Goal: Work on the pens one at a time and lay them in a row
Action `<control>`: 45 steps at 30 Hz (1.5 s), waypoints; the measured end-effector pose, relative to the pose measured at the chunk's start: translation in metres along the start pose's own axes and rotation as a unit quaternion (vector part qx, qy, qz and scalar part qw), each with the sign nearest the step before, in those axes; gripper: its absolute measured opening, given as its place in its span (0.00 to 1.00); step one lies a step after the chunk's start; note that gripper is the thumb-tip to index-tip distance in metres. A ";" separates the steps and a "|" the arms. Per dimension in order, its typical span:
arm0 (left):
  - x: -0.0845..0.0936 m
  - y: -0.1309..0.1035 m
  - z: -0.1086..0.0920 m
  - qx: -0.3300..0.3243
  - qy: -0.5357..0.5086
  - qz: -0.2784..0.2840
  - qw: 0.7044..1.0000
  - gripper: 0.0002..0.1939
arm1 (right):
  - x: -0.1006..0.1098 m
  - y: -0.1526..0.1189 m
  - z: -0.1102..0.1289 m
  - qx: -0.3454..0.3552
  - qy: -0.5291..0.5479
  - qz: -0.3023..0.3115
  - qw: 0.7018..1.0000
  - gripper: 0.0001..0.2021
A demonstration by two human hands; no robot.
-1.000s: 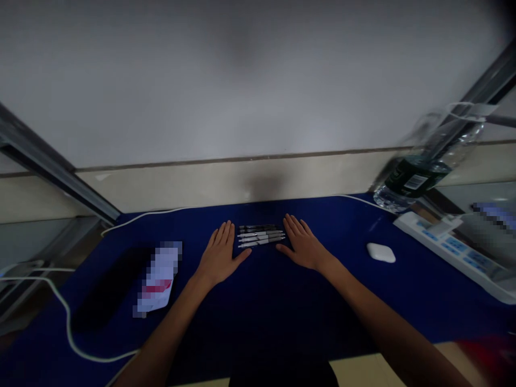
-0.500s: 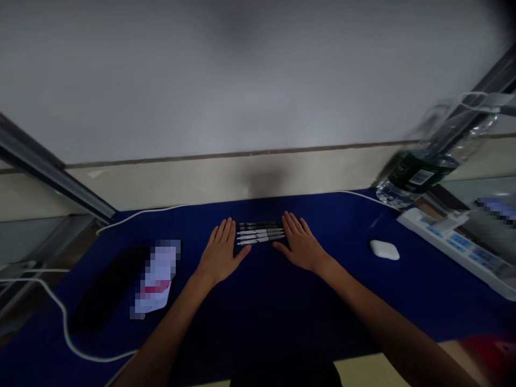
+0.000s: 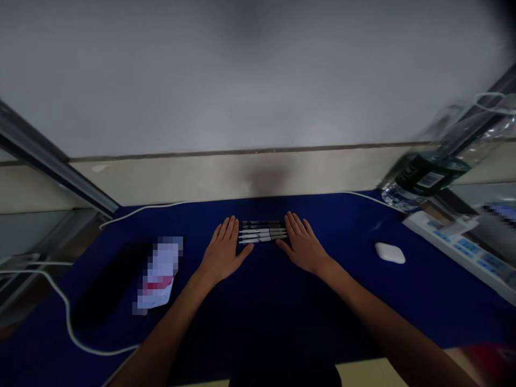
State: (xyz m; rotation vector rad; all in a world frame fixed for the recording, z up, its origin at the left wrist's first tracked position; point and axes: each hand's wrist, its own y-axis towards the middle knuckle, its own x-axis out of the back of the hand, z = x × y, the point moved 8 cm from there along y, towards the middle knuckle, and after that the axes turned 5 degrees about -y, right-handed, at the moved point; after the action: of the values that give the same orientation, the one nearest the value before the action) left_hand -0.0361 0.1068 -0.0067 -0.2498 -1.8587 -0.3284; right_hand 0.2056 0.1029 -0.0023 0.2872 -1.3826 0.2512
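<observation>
Several pens (image 3: 262,234) lie side by side in a row on the blue desk mat (image 3: 262,301). The nearer ones are white with grey ends; those at the back are dark and hard to tell apart from the mat. My left hand (image 3: 222,250) rests flat at the left ends of the pens, thumb out toward them. At their right ends my right hand (image 3: 302,244) lies flat too, fingertips pointing away from me. Both hands are open and hold nothing. Whether the fingers touch the pens I cannot tell.
Left of my arms lies a phone (image 3: 161,274), its screen blurred out, with a white cable (image 3: 68,317) beside it. On the right are a white earbud case (image 3: 389,252), a power strip (image 3: 463,247) and a large tilted water bottle (image 3: 427,174). A wall (image 3: 242,172) closes off the back.
The view has shifted slightly, so things sit a little further right in it. Both hands keep their places at the ends of the pens.
</observation>
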 end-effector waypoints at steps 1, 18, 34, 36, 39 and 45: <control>0.000 0.000 0.000 0.002 0.000 0.004 1.000 0.53 | 0.000 0.000 0.000 0.000 0.001 0.005 1.000 0.44; 0.003 0.000 -0.002 0.024 -0.007 0.014 1.000 0.54 | -0.001 0.000 -0.004 -0.007 0.029 -0.003 1.000 0.42; 0.001 0.001 -0.002 0.028 0.014 0.007 0.999 0.53 | -0.001 0.004 -0.004 -0.024 0.006 0.010 1.000 0.42; 0.001 0.002 -0.002 0.026 0.024 0.005 0.999 0.53 | -0.001 0.004 -0.003 -0.019 0.002 0.009 1.000 0.42; 0.001 0.002 -0.002 0.028 0.040 0.000 0.999 0.53 | 0.000 0.004 -0.003 -0.017 -0.005 -0.001 1.000 0.42; 0.002 0.002 -0.002 0.023 0.045 -0.013 0.999 0.52 | 0.000 0.005 -0.004 -0.017 -0.005 -0.018 1.000 0.41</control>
State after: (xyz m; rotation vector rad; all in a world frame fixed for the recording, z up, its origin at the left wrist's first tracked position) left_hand -0.0336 0.1081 -0.0041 -0.1773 -1.7799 -0.3101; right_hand 0.2080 0.1086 -0.0023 0.2858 -1.3900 0.1973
